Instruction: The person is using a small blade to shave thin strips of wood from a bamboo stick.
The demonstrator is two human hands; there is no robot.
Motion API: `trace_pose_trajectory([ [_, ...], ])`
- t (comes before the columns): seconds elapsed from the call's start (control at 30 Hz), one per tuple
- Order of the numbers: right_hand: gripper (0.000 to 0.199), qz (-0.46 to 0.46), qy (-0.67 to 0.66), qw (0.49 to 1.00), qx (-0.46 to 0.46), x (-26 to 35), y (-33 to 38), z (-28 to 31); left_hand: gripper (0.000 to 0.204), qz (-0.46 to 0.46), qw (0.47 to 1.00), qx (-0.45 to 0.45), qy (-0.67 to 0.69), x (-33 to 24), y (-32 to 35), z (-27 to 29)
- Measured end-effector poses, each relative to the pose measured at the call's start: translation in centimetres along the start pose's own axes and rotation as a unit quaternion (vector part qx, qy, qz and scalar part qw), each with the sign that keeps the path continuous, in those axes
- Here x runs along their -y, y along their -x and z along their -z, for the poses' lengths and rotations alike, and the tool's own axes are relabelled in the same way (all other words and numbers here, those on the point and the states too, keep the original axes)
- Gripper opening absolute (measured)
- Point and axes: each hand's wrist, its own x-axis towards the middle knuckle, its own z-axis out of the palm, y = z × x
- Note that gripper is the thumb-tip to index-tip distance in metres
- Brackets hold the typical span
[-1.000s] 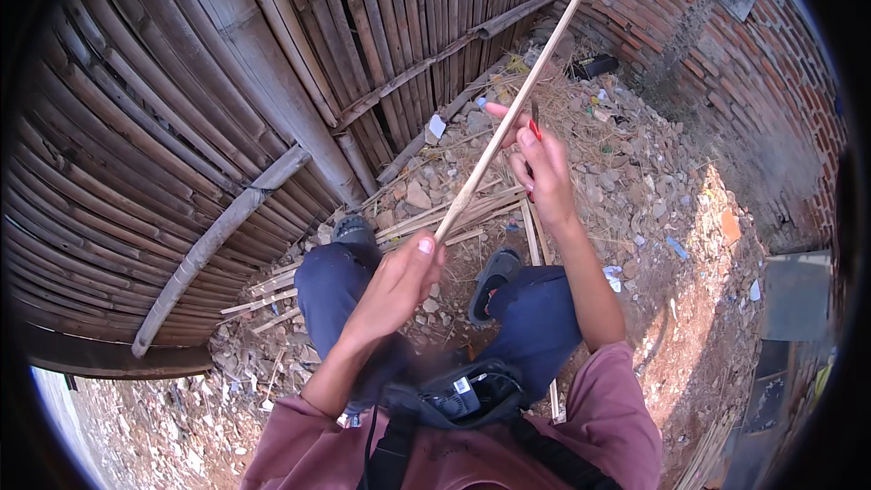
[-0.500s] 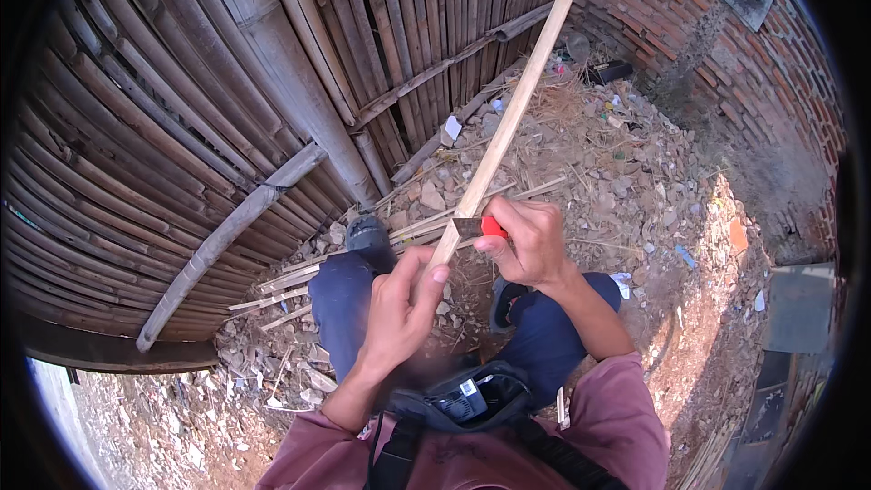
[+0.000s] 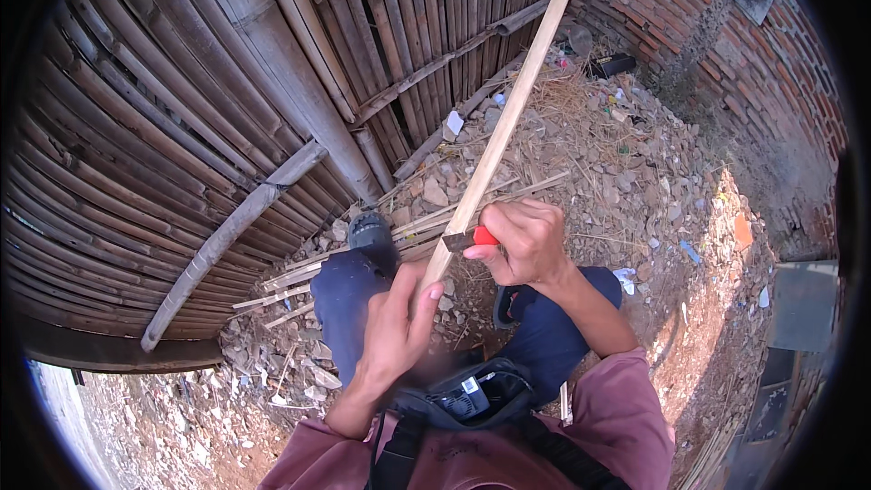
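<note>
Slanting toward one o'clock, bamboo strip (image 3: 508,118) gripped by closed left hand (image 3: 395,331), red-handled knife (image 3: 472,238) clenched in right hand (image 3: 526,240) fingers.

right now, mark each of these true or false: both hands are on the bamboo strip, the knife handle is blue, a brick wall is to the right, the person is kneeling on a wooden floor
1. Both hands are on the bamboo strip. False: the left hand grips it; the right hand holds a knife against it.
2. The knife handle is blue. False: it is red.
3. A brick wall stands to the right. True.
4. The person kneels on a wooden floor. False: the ground is stony rubble.
</note>
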Motion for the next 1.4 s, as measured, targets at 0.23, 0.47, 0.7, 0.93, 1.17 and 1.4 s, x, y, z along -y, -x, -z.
trace_pose_trajectory([
  [0.23,0.048,-0.141,0.013,0.985,-0.094,-2.9,-1.1,0.3,0.021,0.019,1.000,0.004,-0.018,1.0,1.8,0.4],
  [0.47,0.045,-0.200,-0.103,0.962,-0.157,-9.8,-3.3,4.0,0.014,0.017,1.000,0.003,0.008,2.4,4.5,0.4],
  [0.7,0.040,0.023,-0.110,0.992,0.050,0.7,-0.5,-1.4,0.034,0.056,0.985,0.027,0.159,2.8,2.5,1.6],
  [0.93,0.043,0.017,-0.074,0.994,0.085,2.6,-0.2,-2.0,0.032,0.038,0.994,-0.005,0.102,2.1,2.3,1.3],
  [1.17,0.046,0.029,-0.065,0.995,0.076,2.4,0.4,-2.3,0.022,0.037,0.998,-0.037,0.024,0.9,2.2,0.2],
  [1.4,0.051,0.042,-0.048,0.996,0.068,2.6,1.1,-2.9,0.019,0.024,0.997,-0.073,-0.007,0.9,2.1,-0.2],
])
